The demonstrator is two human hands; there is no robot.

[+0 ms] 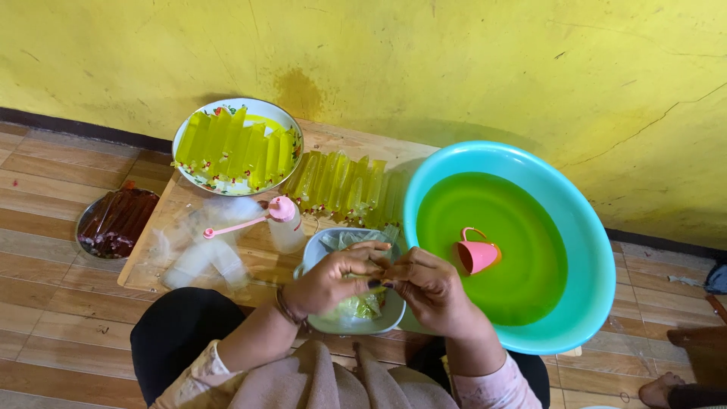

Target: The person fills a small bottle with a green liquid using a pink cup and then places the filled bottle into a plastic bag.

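Both your left hand [333, 280] and right hand [428, 284] pinch a filled plastic pouch [362, 304] above the small bowl [322, 246]. A loose grip could spill liquid beside the bowl, onto the worktop [257, 265].

Turquoise basin [587, 303], green liquid [507, 220]; pink cup [477, 254].
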